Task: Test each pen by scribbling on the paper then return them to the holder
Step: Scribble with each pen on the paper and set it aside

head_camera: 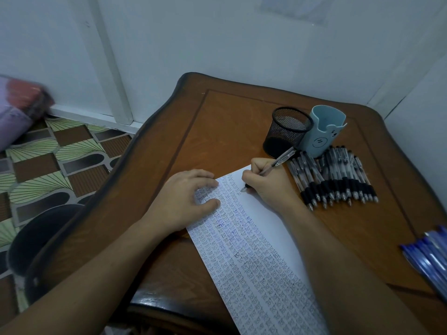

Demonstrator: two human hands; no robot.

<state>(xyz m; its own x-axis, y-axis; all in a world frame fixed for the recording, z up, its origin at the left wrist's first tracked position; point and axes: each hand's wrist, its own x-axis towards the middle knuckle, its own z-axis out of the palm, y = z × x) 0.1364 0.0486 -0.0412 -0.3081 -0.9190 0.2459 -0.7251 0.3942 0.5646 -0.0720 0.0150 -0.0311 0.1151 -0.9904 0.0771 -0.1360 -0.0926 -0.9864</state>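
At 3 o'clock the blue pens [429, 256] run off the edge, so you cannot count them. Your paper [273, 221] is cut off at 6 o'clock, its scribbles [254, 262] too small to read. Your right hand [268, 187] hides the lower barrel of the pen [278, 161]. At 9 o'clock a blurred bundle [19, 110] is cropped.

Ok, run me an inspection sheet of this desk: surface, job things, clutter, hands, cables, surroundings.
Surface: wooden table, paper lying along it.
Job's things: paper mostly filled with scribbles; pen tip on it; black-grip pens in a row by the right hand; blue pens at the right edge; mesh holder and blue holder show no pens.
Clutter: nothing seen.
Hands: left hand rests on the paper; right hand grips the pen.
Cables: nothing seen.
Surroundings: white wall, patterned floor.
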